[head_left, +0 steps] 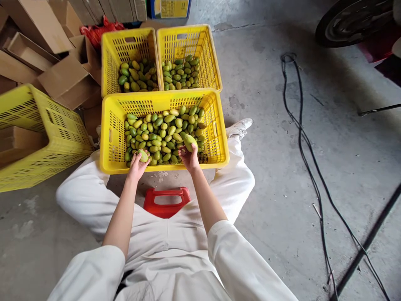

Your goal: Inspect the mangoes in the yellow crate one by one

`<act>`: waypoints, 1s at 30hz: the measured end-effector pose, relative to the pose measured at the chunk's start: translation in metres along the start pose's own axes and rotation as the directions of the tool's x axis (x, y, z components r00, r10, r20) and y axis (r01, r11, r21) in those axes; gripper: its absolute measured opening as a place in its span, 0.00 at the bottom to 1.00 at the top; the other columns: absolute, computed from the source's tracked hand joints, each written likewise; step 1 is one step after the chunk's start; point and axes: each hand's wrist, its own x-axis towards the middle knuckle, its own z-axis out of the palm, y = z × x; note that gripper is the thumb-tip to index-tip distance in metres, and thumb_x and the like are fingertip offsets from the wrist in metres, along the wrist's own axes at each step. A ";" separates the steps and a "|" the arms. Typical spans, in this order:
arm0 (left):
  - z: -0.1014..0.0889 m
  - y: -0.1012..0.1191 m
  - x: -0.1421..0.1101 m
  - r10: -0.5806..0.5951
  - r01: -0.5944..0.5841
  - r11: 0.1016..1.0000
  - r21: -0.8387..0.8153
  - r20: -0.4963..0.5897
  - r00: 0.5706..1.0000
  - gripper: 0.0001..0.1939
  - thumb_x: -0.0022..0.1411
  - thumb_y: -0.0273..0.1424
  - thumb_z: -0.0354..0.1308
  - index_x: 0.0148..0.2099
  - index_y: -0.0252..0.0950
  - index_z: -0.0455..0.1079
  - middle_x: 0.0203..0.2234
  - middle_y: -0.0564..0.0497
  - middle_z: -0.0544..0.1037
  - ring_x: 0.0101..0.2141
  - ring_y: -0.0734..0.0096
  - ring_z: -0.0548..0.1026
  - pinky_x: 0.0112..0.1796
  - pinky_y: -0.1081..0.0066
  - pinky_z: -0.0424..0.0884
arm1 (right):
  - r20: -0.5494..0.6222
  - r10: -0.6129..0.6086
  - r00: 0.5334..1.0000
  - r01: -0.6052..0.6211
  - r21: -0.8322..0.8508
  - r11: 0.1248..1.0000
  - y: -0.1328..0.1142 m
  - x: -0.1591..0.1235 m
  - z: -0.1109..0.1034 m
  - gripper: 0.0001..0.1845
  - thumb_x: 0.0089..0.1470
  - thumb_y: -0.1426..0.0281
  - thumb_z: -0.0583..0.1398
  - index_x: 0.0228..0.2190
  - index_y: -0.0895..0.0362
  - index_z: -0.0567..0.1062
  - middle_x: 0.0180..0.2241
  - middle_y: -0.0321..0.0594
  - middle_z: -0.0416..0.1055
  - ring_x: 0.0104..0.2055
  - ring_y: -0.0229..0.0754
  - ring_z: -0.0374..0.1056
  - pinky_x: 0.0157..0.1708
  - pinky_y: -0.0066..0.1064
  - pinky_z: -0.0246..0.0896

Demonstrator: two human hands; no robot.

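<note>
Over the near edge of a yellow plastic crate [164, 168], my left hand [138, 166] is closed round a small green-yellow mango [143, 156]. To its right my right hand [189, 159] grips a larger, longer mango [189, 142] that points up and to the left. Below both hands, many small green and yellow mangoes [161, 136] fill the bottom of this crate. Behind it stand two more yellow crates side by side: the left one [109, 62] holds green and yellow mangoes [138, 75], the right one [213, 62] mostly green ones [181, 73].
A tilted yellow crate [62, 129] with cardboard in it lies at the left, before piled cardboard boxes [62, 79]. A red stool [166, 209] shows between my legs. Black cables [300, 125] run over the floor at the right, below a wheel [341, 23].
</note>
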 end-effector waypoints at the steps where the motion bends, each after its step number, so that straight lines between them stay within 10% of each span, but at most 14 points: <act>1: 0.000 0.000 0.000 -0.001 0.001 1.000 0.004 0.002 1.000 0.12 0.60 0.31 0.79 0.42 0.42 0.79 0.43 0.48 0.84 0.43 0.63 0.82 0.42 0.68 0.76 | 0.003 -0.003 1.000 0.003 -0.020 1.000 0.001 -0.001 0.002 0.16 0.63 0.50 0.67 0.39 0.48 0.77 0.35 0.39 0.81 0.42 0.48 0.81 0.33 0.38 0.83; 12: -0.007 -0.005 0.007 -0.004 0.004 1.000 -0.023 -0.008 1.000 0.15 0.62 0.37 0.78 0.47 0.41 0.80 0.42 0.49 0.86 0.40 0.68 0.83 0.39 0.73 0.76 | 0.075 -0.113 0.991 0.122 -0.126 0.985 0.004 -0.009 0.004 0.36 0.39 0.68 0.81 0.50 0.46 0.78 0.47 0.31 0.84 0.49 0.46 0.85 0.48 0.35 0.85; 17: -0.009 -0.006 0.009 -0.015 0.015 0.999 -0.049 -0.009 1.000 0.12 0.66 0.39 0.75 0.48 0.41 0.81 0.40 0.48 0.85 0.40 0.68 0.83 0.38 0.73 0.75 | 0.051 -0.066 0.996 0.074 -0.164 0.984 0.003 -0.004 0.002 0.28 0.43 0.59 0.77 0.45 0.46 0.76 0.36 0.31 0.81 0.37 0.44 0.82 0.23 0.26 0.73; 24: -0.003 -0.002 0.006 -0.053 0.049 0.995 -0.083 -0.037 0.998 0.11 0.69 0.39 0.72 0.48 0.40 0.79 0.38 0.48 0.84 0.38 0.68 0.82 0.36 0.73 0.74 | -0.012 0.013 1.000 -0.014 -0.040 0.999 0.005 0.000 0.003 0.16 0.48 0.58 0.72 0.31 0.50 0.73 0.29 0.36 0.78 0.44 0.53 0.83 0.40 0.40 0.84; 30: 0.011 0.008 -0.002 -0.122 0.119 0.981 -0.151 -0.011 0.992 0.15 0.78 0.41 0.61 0.42 0.35 0.77 0.32 0.49 0.77 0.28 0.75 0.73 0.27 0.76 0.68 | -0.025 0.024 0.999 -0.021 0.114 0.993 -0.002 -0.004 -0.001 0.17 0.52 0.66 0.71 0.33 0.49 0.67 0.32 0.30 0.80 0.26 0.37 0.73 0.35 0.35 0.80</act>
